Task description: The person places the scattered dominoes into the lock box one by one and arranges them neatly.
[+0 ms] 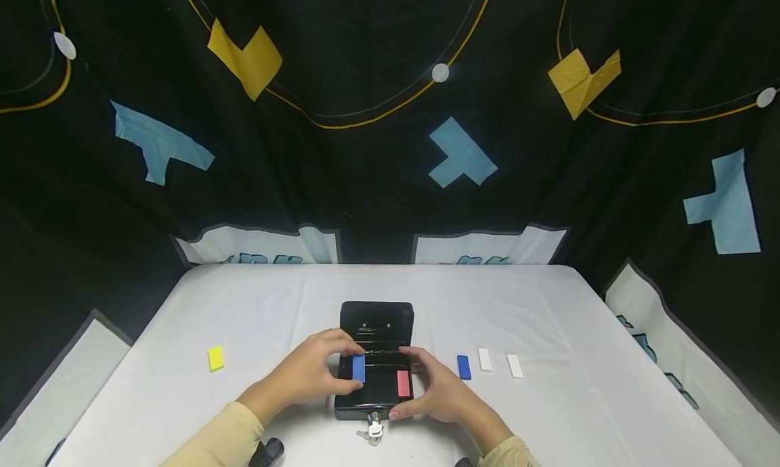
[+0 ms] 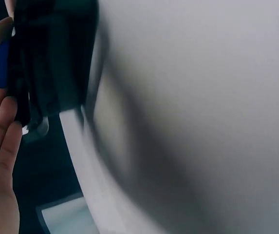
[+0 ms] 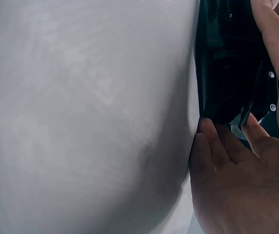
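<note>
Left hand point(image 1: 313, 371) pinches blue block point(image 1: 359, 368), best held level; spread right hand point(image 1: 440, 391) grips box point(image 1: 355, 411) at three o'clock, for steadiness.

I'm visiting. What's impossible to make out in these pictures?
Head: the front right corner of the black box, behind the right grip.
Head: teeth of the keys, too small.
Left wrist: part of the held blue block, covered by the left grip.
Right wrist: the right grip, partly cut by the frame edge.
</note>
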`<action>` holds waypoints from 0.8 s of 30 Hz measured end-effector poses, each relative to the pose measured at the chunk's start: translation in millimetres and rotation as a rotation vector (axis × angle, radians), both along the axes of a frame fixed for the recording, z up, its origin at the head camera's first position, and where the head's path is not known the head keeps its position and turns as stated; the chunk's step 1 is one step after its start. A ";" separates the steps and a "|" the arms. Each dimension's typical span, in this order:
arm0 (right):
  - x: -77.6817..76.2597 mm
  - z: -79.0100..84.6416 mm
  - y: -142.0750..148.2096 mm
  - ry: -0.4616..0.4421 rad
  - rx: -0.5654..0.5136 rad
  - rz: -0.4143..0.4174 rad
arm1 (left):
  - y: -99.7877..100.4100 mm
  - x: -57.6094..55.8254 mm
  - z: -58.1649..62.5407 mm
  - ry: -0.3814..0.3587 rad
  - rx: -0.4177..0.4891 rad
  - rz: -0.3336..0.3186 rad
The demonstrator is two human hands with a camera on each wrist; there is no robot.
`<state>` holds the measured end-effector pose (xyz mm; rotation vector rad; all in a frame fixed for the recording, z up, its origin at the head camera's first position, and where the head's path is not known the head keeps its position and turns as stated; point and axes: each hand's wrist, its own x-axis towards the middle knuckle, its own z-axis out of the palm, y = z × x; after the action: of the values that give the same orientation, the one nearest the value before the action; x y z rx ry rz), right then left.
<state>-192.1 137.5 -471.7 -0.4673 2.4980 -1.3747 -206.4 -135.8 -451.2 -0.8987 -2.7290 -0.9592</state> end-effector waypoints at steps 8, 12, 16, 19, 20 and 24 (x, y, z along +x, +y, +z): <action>-1.5 -2.0 1.6 0.010 -0.023 0.020 | 18.6 0.1 -11.0 -0.022 -0.022 -0.045; -1.1 -1.4 1.6 0.005 -0.022 0.018 | 24.5 -0.9 -15.7 -0.028 -0.029 -0.057; 0.0 0.0 1.7 0.000 -0.022 0.018 | 30.1 -2.0 -17.6 -0.036 -0.040 -0.069; 0.6 0.4 2.0 -0.001 -0.025 0.022 | 34.9 -3.0 -18.1 -0.052 -0.061 -0.073; 0.6 0.4 2.0 0.001 -0.025 0.023 | 36.7 -3.2 -18.0 -0.057 -0.070 -0.073; -0.6 -0.6 2.1 -0.002 -0.025 0.025 | 43.0 -3.9 -17.7 -0.077 -0.094 -0.070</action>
<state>-192.7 139.6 -472.4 -0.4998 2.4670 -1.3985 -210.3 -92.8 -468.9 -0.9996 -2.8458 -0.9023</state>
